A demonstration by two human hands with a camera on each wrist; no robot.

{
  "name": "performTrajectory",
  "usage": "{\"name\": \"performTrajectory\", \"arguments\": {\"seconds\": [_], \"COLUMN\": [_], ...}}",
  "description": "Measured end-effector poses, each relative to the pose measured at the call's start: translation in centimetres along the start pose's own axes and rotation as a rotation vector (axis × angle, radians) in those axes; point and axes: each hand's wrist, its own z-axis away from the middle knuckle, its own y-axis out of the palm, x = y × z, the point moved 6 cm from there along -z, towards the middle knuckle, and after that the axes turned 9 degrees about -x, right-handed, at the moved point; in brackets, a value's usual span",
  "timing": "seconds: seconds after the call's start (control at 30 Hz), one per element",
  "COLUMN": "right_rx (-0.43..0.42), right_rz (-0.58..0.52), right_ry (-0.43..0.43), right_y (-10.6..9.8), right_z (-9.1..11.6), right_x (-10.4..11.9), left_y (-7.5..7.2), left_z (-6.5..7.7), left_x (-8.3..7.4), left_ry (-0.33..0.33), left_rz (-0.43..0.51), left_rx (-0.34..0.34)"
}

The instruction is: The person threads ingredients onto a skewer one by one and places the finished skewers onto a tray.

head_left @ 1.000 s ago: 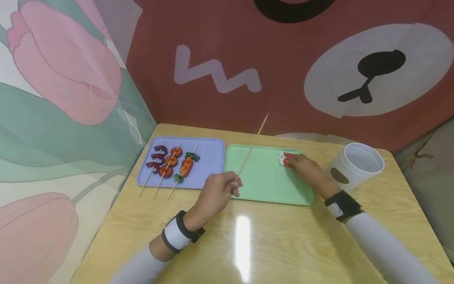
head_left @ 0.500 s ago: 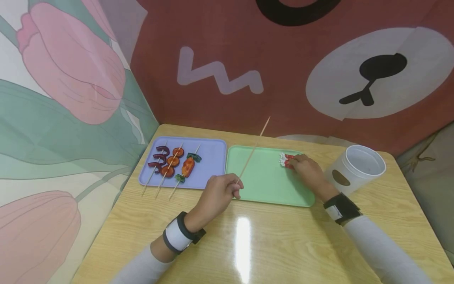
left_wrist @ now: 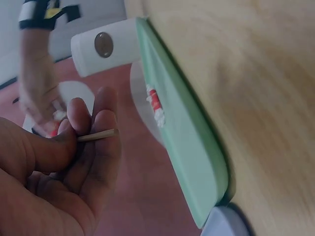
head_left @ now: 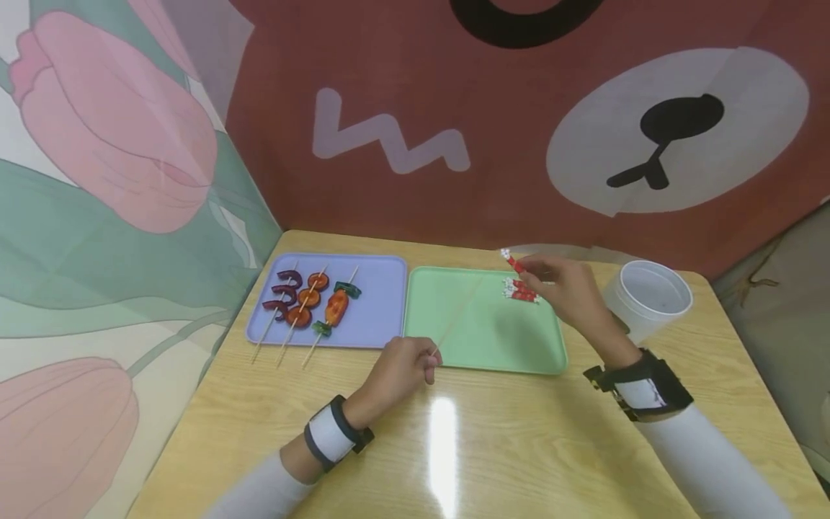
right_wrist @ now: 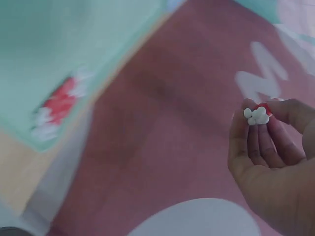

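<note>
My left hand (head_left: 402, 371) pinches a thin wooden skewer (head_left: 459, 317) near its lower end; the skewer slants up over the green tray (head_left: 476, 346). In the left wrist view, the stick's blunt end (left_wrist: 98, 135) pokes out between thumb and fingers. Raised above the green tray's right side, my right hand (head_left: 573, 294) pinches a small red piece with white knobbly ends (head_left: 512, 261). The right wrist view shows its white end (right_wrist: 257, 116) at the fingertips. Several like pieces (head_left: 521, 290) lie together on the tray below.
On the left, a purple tray (head_left: 382, 303) bears three loaded skewers: dark curled pieces (head_left: 283, 291), orange-brown rounds (head_left: 308, 299), and an orange piece (head_left: 336, 308) between green ones. A white tub (head_left: 648, 306) stands right of the green tray. A painted wall rises behind the wooden table (head_left: 519, 447).
My right hand has lifted one red-and-white piece off the green tray and moved it up. My left hand, with the skewer, has dipped slightly.
</note>
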Motion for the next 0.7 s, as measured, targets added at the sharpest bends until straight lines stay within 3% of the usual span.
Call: {"name": "performTrajectory", "arguments": {"seconds": [0.23, 0.57, 0.7], "right_rx": [-0.059, -0.125, -0.172], "right_rz": [-0.068, -0.064, -0.015], "right_ry": [-0.014, -0.083, -0.197], "right_y": [-1.5, -1.7, -1.7], "right_z": [0.2, 0.5, 0.7], "right_x": [3.0, 4.1, 5.1], "left_y": [0.4, -0.3, -0.3], "left_z": [0.4, 0.2, 0.3], "left_x": [-0.2, -0.8, -1.2], "left_ry": [0.027, 0.007, 0.002], "left_rz": [-0.040, -0.092, -0.073], "left_rx": [0.018, 0.017, 0.015]}}
